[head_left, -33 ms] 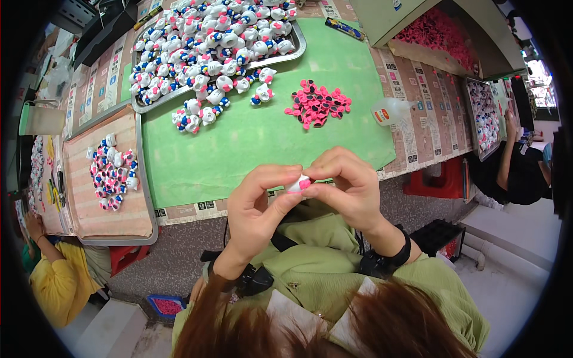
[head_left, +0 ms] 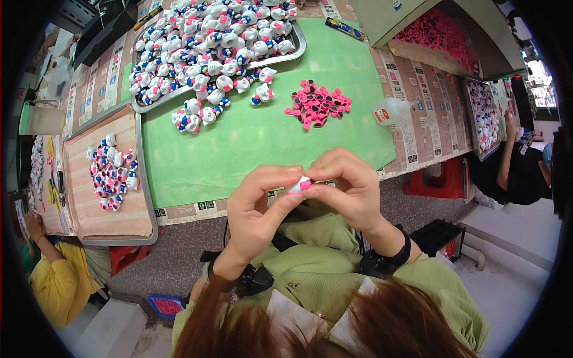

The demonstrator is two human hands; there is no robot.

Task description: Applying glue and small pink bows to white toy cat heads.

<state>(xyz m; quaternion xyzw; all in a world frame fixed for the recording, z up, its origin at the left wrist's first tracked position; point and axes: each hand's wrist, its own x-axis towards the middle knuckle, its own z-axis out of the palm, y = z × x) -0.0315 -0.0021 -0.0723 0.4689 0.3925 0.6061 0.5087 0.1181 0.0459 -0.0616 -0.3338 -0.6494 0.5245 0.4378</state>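
Between my two hands, just in front of my chest, is a small white figurine (head_left: 298, 186) with pink parts. My left hand (head_left: 259, 200) pinches it from the left with thumb and forefinger. From the other side, the thumb and fingers of my right hand (head_left: 349, 188) press on it, near a pink piece; the fingers hide much of the figurine. Beyond my hands, a pile of small pink and black pieces (head_left: 316, 104) lies on the green mat (head_left: 250, 143). A few white, blue and pink figurines (head_left: 203, 110) lie on the mat farther left.
A metal tray (head_left: 301, 45) heaped with figurines stands at the back. Another tray (head_left: 149, 206) on the left holds finished-looking figurines. A white bottle (head_left: 391, 111) and a box (head_left: 412, 27) with pink pieces are on the right. Co-workers sit at both sides, one in a yellow top (head_left: 62, 280).
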